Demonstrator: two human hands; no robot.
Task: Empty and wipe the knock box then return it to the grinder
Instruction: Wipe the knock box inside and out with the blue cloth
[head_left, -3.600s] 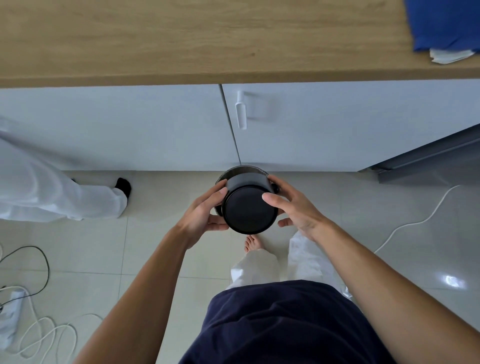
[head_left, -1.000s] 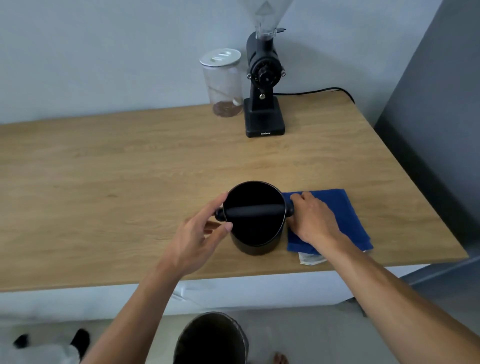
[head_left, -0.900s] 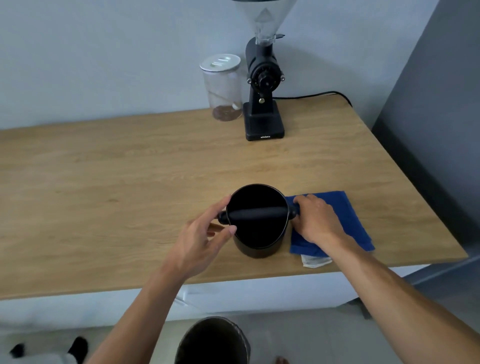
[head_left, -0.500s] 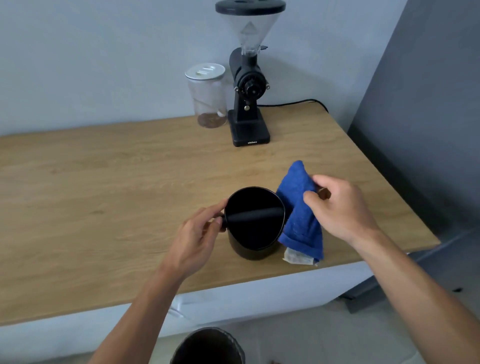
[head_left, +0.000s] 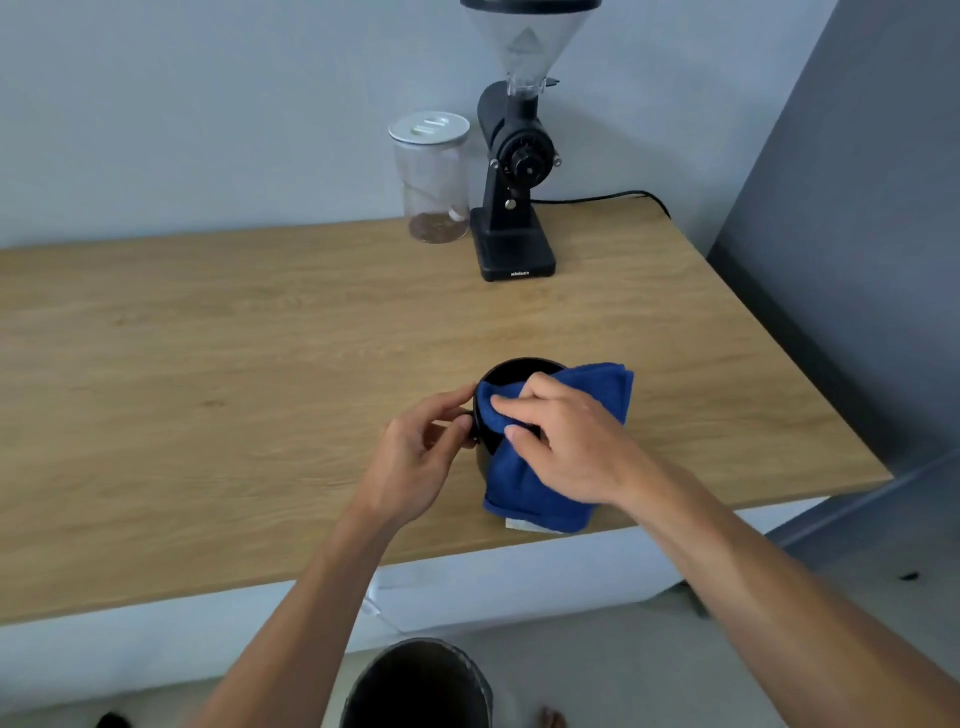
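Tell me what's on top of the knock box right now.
A blue cloth lies over the knock box, pressed by the right hand; the left hand steadies its side. Only the far rim shows; the bar and inside are covered.

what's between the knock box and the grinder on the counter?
Nothing: in the head view, only bare wooden counter runs from the knock box back to the grinder. The glass jar stands left of the grinder, off that line.

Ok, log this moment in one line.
step: wiping | right hand: cloth on knock box | left hand: steadying box | grinder: behind
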